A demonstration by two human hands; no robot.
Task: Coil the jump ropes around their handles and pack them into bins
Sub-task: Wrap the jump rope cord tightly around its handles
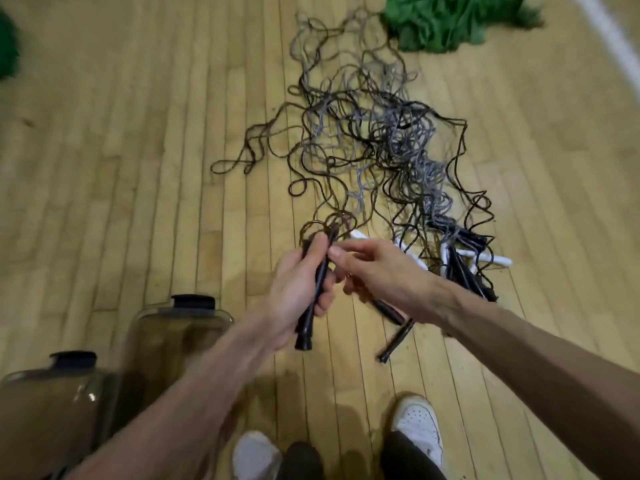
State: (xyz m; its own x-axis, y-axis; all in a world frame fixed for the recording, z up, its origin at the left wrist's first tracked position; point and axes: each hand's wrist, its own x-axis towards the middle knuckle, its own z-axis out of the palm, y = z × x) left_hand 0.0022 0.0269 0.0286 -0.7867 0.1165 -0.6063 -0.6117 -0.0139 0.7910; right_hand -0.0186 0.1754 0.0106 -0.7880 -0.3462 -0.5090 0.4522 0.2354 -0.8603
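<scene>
Firmly, left hand (297, 293) grips slim black handles (305, 336) — right hand (383, 276) pinches their top, below the thin looping cord (341, 216).

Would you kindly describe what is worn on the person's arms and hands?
The left forearm and right forearm are bare, with no sleeves in view. The left hand and right hand wear no gloves, and no watch, bracelet or ring shows.

bins (173, 327) left | rope tangle (374, 140) ahead | shoes (417, 424) below
</scene>
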